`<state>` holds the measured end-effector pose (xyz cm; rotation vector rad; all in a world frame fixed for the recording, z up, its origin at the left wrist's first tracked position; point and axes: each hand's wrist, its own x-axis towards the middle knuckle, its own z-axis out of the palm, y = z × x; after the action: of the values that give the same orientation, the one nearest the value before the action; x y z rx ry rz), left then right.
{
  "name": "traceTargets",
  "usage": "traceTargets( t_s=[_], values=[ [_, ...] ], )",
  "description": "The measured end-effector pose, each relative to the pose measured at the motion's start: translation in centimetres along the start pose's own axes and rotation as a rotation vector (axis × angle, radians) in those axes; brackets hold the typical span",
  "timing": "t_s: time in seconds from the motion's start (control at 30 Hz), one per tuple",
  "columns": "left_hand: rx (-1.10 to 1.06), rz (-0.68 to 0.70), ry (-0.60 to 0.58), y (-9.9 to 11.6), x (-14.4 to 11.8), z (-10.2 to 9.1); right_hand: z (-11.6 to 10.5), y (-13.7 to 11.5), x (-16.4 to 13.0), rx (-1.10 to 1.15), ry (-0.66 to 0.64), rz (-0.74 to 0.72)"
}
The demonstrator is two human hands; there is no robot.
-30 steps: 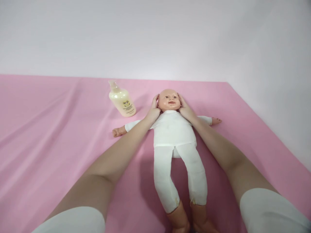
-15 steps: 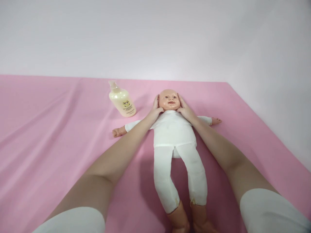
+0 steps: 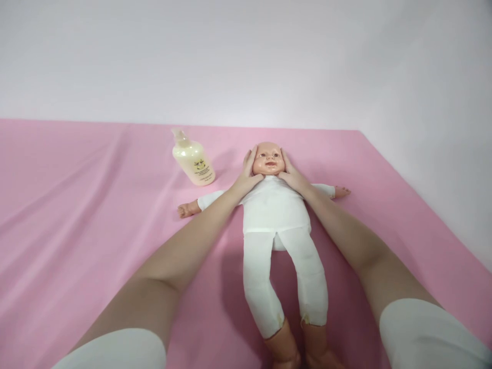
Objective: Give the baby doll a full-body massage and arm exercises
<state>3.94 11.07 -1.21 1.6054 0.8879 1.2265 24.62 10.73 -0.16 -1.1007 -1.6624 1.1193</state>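
Two hands on the doll's head [image 3: 269,158], one per side. Doll [image 3: 274,210] lies on its back, centre of frame, on a pink sheet [image 3: 96,215], head pointing away from the wearer, feet toward them. Left hand [image 3: 248,171]: palm against the head's left-of-frame cheek, fingers up along the side, thumb under the jaw area. Right hand [image 3: 292,171]: mirrored on the other cheek, fingers alongside the temple. Both hands are spread flat w/ fingers extended, cupping the head between them, not curled into a fist. Doll wears a white suit; arms out to both sides, legs straight and slightly apart. Its bare hands rest on the sheet, well clear of the person's forearms. Cream pump bottle [image 3: 192,160] stands slightly tilted on the sheet, near the doll's head on the left-of-frame side, not touching anything else. Sheet wrinkled on the left. White sleeves [image 3: 430,333] at bottom corners. Pale wall [image 3: 246,61] behind.
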Motion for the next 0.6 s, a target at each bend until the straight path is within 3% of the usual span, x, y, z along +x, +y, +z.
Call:
traceTargets(
  t_s=[0.27,0.6],
  values=[
    [0.158,0.049,0.003,1.1,-0.2,0.1,0.0,-0.9,-0.2,-0.071,-0.025,-0.179],
    [0.116,-0.020,0.095,2.0,-0.5,0.7,-0.1,-1.2,-0.5,-0.106,-0.039,-0.170]
  ],
)
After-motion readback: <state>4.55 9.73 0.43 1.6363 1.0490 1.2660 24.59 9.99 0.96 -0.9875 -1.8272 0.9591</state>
